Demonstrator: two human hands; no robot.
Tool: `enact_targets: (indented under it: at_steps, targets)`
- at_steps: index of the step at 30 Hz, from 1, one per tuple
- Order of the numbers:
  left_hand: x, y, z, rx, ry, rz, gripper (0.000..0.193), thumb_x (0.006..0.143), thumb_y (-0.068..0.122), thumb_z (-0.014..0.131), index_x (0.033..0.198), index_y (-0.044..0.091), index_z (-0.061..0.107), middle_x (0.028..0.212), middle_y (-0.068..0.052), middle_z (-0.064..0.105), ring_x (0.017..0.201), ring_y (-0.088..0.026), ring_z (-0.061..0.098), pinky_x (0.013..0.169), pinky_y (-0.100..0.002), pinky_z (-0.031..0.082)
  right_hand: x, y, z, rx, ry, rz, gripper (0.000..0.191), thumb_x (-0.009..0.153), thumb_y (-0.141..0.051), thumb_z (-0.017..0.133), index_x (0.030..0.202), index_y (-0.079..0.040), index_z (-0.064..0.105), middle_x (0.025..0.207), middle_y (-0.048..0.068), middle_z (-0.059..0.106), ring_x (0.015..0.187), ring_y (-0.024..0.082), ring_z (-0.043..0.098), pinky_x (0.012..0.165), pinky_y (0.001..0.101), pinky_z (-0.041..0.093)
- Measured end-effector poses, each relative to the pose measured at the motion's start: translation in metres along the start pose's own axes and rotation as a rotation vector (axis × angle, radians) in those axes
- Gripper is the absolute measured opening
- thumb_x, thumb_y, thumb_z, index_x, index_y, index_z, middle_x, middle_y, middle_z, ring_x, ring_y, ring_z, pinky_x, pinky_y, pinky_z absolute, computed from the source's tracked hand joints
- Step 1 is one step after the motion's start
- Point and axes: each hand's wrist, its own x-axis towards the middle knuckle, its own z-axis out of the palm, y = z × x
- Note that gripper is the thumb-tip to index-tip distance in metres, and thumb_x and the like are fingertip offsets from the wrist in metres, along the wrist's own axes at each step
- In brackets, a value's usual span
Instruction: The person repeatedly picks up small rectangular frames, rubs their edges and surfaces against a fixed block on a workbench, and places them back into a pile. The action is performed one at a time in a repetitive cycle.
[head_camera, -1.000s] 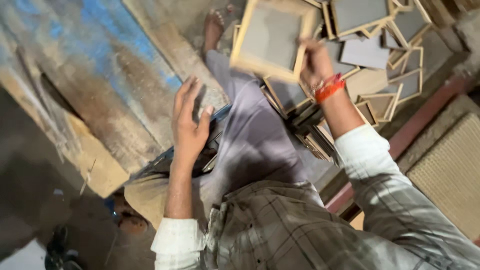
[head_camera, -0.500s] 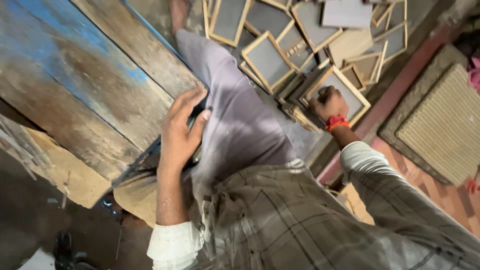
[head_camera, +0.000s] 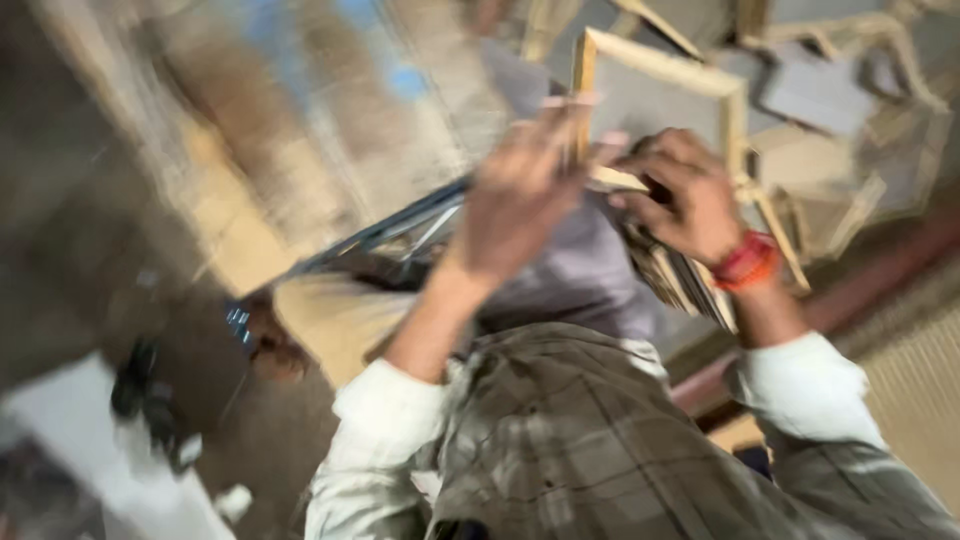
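Note:
The view is blurred by motion. My left hand (head_camera: 520, 195) and my right hand (head_camera: 680, 195) meet in front of me, both on a wooden frame with a grey panel (head_camera: 665, 95) held up above my lap. The left fingers rest on its left edge; the right hand, with a red band at the wrist, grips its lower edge. Under the right hand lies a stack of similar frames (head_camera: 680, 275). My grey-trousered leg (head_camera: 570, 275) stretches away beneath the hands.
Many more wooden frames (head_camera: 850, 110) lie scattered at the upper right. A worn wall with blue paint (head_camera: 300, 110) fills the upper left. A woven mat (head_camera: 920, 380) is at the right, dark objects (head_camera: 150, 400) at the lower left.
My right hand has lifted a frame from the pile toward me. My left hand left my leg and rose to meet the frame's edge. The camera swung and blurred.

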Motion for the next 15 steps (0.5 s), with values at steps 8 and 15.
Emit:
enact_targets:
  at_steps: [8, 15]
  targets:
    - [-0.066, -0.02, -0.056, -0.552, 0.626, -0.735, 0.041, 0.11, 0.021, 0.06, 0.15, 0.012, 0.055, 0.145, -0.012, 0.061, 0.115, -0.015, 0.073, 0.083, -0.027, 0.066, 0.073, -0.056, 0.043, 0.208, 0.451, -0.135, 0.051, 0.117, -0.009, 0.069, 0.156, 0.0, 0.037, 0.161, 0.02, 0.042, 0.15, 0.032, 0.043, 0.13, 0.0418, 0.031]
    - [-0.152, -0.027, -0.072, -1.131, 1.031, -1.065, 0.061, 0.105, 0.031, 0.059, 0.154, 0.0, 0.044, 0.138, -0.019, 0.061, 0.109, -0.023, 0.067, 0.084, -0.035, 0.062, 0.104, -0.072, 0.163, 1.077, -0.275, 0.325, 0.071, 0.097, 0.0, 0.065, 0.159, -0.001, 0.031, 0.097, 0.01, 0.068, 0.075, 0.022, 0.071, 0.059, 0.0296, 0.061]
